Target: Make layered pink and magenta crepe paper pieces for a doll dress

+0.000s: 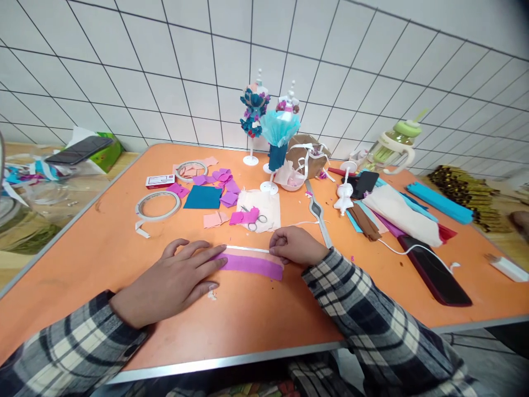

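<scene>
A purple crepe paper strip (252, 267) lies flat on the orange table, with a peach strip (248, 255) showing along its far edge. Along the peach strip runs a narrow white strip of tape (246, 248). My left hand (177, 275) rests palm down, fingers stretched and apart, its fingertips on the left end of the strips. At the right end, my right hand (295, 245) has its thumb and fingers pinched together at the end of the tape. The pinch partly hides that end. Just beyond the strips, scissors (258, 221) lie among magenta paper pieces (243, 216).
Two tape rolls (158, 205), a small box (160, 181) and a teal paper square (202, 197) lie at left. Paper-dressed figures on stands (280, 132) are at the back. A phone (433, 270), a white cable, folded papers (403, 212) and a green-lidded bottle (392, 146) occupy the right.
</scene>
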The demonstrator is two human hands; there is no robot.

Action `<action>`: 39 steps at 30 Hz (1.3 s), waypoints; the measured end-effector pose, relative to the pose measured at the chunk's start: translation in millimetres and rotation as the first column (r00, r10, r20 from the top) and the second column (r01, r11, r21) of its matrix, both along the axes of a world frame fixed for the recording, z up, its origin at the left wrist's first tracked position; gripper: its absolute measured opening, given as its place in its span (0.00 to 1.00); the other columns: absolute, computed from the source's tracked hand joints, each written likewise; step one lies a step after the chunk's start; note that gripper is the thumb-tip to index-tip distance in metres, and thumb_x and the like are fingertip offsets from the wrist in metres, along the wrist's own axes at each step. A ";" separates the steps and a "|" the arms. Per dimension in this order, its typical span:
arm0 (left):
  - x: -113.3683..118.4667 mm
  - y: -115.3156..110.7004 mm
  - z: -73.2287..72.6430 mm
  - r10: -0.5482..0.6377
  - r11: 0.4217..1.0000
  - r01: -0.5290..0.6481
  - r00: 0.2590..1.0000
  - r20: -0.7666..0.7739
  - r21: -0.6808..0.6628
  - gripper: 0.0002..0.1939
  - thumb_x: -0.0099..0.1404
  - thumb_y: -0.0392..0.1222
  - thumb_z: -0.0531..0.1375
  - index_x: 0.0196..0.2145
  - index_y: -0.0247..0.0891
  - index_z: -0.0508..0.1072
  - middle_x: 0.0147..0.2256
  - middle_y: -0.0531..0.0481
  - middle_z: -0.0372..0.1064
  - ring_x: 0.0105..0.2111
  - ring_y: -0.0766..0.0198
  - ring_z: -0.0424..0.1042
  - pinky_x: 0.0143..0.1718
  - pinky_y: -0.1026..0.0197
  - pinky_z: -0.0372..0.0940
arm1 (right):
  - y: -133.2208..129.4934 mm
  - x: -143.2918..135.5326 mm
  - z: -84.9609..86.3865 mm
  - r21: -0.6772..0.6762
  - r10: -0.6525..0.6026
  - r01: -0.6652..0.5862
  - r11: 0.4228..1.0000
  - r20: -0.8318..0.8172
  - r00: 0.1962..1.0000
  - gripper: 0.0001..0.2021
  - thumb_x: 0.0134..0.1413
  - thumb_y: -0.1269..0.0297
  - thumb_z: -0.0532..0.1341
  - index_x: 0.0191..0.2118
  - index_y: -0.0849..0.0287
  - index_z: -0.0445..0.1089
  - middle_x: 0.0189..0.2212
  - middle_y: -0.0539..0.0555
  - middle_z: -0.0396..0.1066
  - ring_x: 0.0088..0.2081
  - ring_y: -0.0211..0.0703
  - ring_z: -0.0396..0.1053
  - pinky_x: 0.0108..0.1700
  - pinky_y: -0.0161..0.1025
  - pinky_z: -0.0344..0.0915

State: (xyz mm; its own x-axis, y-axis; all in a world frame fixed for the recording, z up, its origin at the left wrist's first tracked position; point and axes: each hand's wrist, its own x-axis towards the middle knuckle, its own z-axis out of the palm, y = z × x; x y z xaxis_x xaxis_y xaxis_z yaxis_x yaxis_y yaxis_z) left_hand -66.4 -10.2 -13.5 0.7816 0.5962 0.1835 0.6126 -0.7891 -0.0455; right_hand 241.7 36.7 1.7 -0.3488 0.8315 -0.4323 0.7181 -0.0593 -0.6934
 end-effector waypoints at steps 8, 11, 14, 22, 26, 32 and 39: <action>-2.7 -1.1 -0.7 -0.008 1.000 0.008 1.000 0.007 0.021 0.19 0.73 0.51 0.55 0.59 0.48 0.71 0.61 0.48 0.70 0.55 0.45 0.68 0.52 0.44 0.53 | 2.1 1.5 4.0 0.151 -0.019 -0.001 0.988 0.126 0.992 0.10 0.49 0.69 0.70 0.29 0.58 0.66 0.24 0.45 0.65 0.27 0.35 0.62 0.30 0.33 0.54; -2.3 -1.1 -0.6 -0.014 0.999 0.014 1.000 -0.003 0.032 0.20 0.74 0.52 0.54 0.59 0.46 0.71 0.62 0.48 0.70 0.55 0.45 0.68 0.53 0.43 0.52 | 0.9 0.8 4.5 0.182 0.001 -0.029 0.983 0.153 0.988 0.10 0.49 0.68 0.69 0.28 0.58 0.65 0.25 0.45 0.65 0.28 0.35 0.61 0.30 0.34 0.53; -1.4 -1.3 0.2 -0.017 0.999 0.017 1.000 -0.010 0.048 0.20 0.74 0.52 0.53 0.58 0.45 0.71 0.61 0.47 0.70 0.55 0.45 0.68 0.53 0.43 0.52 | 0.5 0.5 3.4 0.204 0.012 -0.048 0.978 0.173 0.985 0.10 0.49 0.68 0.69 0.28 0.58 0.65 0.25 0.45 0.65 0.29 0.36 0.61 0.30 0.34 0.52; -2.7 -1.4 -3.7 -0.001 1.000 0.001 1.000 0.019 0.012 0.21 0.73 0.52 0.55 0.61 0.46 0.69 0.62 0.47 0.70 0.56 0.45 0.67 0.55 0.43 0.51 | 1.1 -0.2 1.7 0.227 0.024 -0.074 0.971 0.214 0.977 0.11 0.49 0.67 0.68 0.28 0.58 0.64 0.26 0.46 0.66 0.29 0.37 0.62 0.30 0.34 0.52; -3.4 -2.3 -5.5 0.027 0.999 -0.026 0.999 0.030 -0.032 0.30 0.73 0.53 0.54 0.68 0.43 0.59 0.60 0.44 0.71 0.58 0.46 0.65 0.58 0.44 0.49 | 1.2 -0.4 -2.0 0.240 0.018 -0.077 0.968 0.238 0.971 0.11 0.48 0.65 0.68 0.29 0.57 0.63 0.27 0.46 0.67 0.30 0.38 0.62 0.30 0.34 0.51; 7.0 -2.8 -0.7 0.071 0.997 -0.071 0.997 0.012 -0.028 0.32 0.71 0.58 0.54 0.69 0.50 0.57 0.56 0.45 0.73 0.55 0.47 0.67 0.59 0.43 0.46 | 5.7 0.4 -9.4 0.243 0.026 -0.095 0.965 0.272 0.962 0.14 0.48 0.58 0.69 0.34 0.56 0.64 0.29 0.48 0.68 0.31 0.40 0.63 0.30 0.34 0.50; 17.2 0.7 -0.4 0.063 0.997 -0.062 0.998 -0.005 0.041 0.26 0.71 0.59 0.55 0.61 0.49 0.70 0.45 0.45 0.75 0.48 0.49 0.70 0.62 0.39 0.41 | 9.0 10.3 -9.1 0.241 0.057 -0.114 0.964 0.229 0.972 0.11 0.50 0.62 0.70 0.31 0.58 0.67 0.28 0.47 0.70 0.31 0.37 0.65 0.30 0.33 0.52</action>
